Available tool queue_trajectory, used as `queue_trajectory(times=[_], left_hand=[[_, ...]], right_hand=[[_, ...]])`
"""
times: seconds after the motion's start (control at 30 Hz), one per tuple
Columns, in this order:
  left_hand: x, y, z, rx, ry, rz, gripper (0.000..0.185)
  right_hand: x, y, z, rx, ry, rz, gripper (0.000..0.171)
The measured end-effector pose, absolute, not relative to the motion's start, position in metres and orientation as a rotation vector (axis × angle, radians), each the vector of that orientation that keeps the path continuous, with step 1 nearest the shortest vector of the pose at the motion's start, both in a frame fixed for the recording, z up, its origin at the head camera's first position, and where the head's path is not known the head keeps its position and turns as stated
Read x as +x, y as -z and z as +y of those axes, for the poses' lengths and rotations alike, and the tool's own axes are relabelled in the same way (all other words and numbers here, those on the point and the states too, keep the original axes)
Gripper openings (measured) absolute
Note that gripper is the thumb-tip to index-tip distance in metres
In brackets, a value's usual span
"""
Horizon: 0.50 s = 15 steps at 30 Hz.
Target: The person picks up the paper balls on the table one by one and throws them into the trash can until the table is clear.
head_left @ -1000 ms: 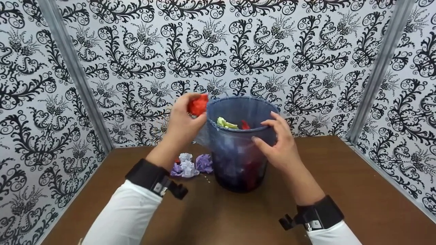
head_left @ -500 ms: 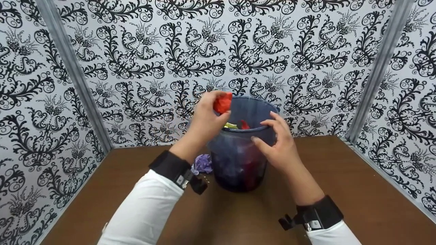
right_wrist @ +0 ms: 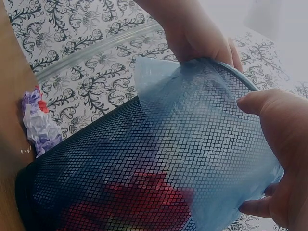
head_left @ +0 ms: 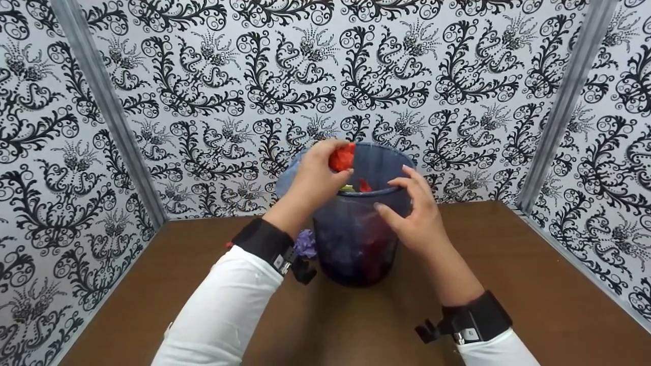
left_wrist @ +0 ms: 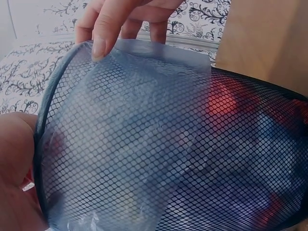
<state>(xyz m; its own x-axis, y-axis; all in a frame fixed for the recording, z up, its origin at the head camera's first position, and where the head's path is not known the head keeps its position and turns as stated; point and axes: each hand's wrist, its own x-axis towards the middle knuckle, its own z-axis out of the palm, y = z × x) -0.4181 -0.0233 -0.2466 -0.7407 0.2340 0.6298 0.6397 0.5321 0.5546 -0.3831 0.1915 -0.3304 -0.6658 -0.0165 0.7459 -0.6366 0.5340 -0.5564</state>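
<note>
holding a red paper wad [head_left: 342,156] pinched in the left hand [head_left: 316,179] over the mesh bin [head_left: 358,239], whose rim the right hand [head_left: 414,216] grips, with purple wads [head_left: 305,243] below on the bench [head_left: 508,264].

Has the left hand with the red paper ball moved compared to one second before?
Yes. The left hand with the red paper ball went rightward, from beside the bin to above its rim.

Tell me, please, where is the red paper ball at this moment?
In the head view, the red paper ball is pinched in the left hand, just over the left rim of the mesh bin.
</note>
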Motion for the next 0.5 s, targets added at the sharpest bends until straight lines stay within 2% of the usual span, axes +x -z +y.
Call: queue_trajectory(times=[0.33,0.5], left_hand=[[-0.4194,0.2459,-0.0242,-0.705,1.181,-2.396,0.048],[-0.4186,0.2475,-0.0299,-0.7,1.038,-2.454,0.057]], right_hand=[[-0.3822,0.3291,0.1914,0.541,-1.108,-2.069,0.045],[-0.3825,0.3294,0.1914,0.539,-1.108,-2.064,0.045]])
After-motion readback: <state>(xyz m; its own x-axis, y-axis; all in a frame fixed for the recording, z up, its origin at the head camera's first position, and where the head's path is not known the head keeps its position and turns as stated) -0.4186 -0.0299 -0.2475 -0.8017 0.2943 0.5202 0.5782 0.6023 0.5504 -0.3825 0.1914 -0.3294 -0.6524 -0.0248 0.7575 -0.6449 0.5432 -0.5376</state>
